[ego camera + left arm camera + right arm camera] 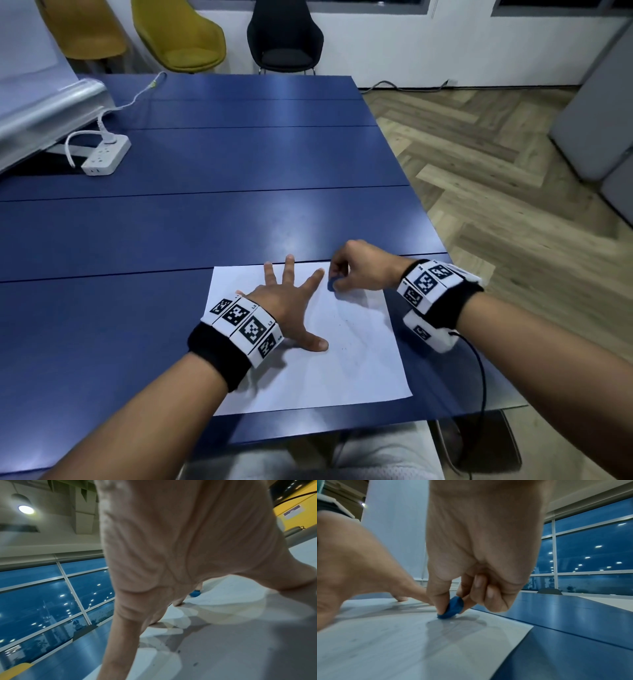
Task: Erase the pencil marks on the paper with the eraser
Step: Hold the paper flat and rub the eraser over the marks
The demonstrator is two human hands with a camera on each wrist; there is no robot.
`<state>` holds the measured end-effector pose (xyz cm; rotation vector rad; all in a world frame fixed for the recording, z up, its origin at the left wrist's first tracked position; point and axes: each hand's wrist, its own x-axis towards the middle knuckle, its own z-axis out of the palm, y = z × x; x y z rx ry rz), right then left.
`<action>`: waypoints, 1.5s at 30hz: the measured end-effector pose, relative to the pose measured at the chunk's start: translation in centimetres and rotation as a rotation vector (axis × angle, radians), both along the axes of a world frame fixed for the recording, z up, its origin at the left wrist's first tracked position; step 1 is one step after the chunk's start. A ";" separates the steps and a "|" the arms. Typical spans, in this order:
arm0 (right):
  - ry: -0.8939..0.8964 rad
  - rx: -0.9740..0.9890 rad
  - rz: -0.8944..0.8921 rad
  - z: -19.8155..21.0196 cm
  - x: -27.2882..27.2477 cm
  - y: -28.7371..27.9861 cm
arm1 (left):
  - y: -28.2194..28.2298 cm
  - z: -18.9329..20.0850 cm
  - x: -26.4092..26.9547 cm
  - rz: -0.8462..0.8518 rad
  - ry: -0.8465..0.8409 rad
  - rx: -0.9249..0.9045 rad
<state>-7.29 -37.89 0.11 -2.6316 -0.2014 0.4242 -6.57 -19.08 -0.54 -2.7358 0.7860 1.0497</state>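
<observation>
A white sheet of paper [359, 370] lies near the front right corner of the blue table [205, 222]. Faint pencil marks [347, 323] and dark specks show near its middle. My left hand [291, 301] lies flat on the sheet with its fingers spread. My right hand [352, 270] pinches a small blue eraser [333, 284] between thumb and fingertips, its lower edge touching the paper near the far right part. The right wrist view shows the blue eraser [452, 607] on the paper [402, 649], just past my left index finger. The eraser [195, 593] also appears small beyond my left palm.
A white power strip [106, 156] with a cable sits at the far left of the table, beside a pale slanted board [41, 102]. Yellow and black chairs [284, 37] stand beyond the far edge. The table's right edge runs close to the paper, with wood floor [513, 171] beyond.
</observation>
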 end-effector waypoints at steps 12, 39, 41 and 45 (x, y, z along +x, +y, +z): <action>0.040 -0.015 0.075 -0.2 -4.6 -0.4 | -0.1 -0.2 0.1 -0.018 -0.006 0.009; -0.118 -0.153 -0.012 0.4 -3.4 -0.1 | 0.2 0.1 -0.1 -0.060 -0.034 0.062; -0.102 -0.136 0.010 0.3 -3.0 -0.1 | -0.1 0.5 -0.3 -0.061 -0.053 0.084; 0.071 -0.068 0.151 0.6 -3.6 0.1 | -0.3 0.8 -0.5 -0.084 -0.070 0.092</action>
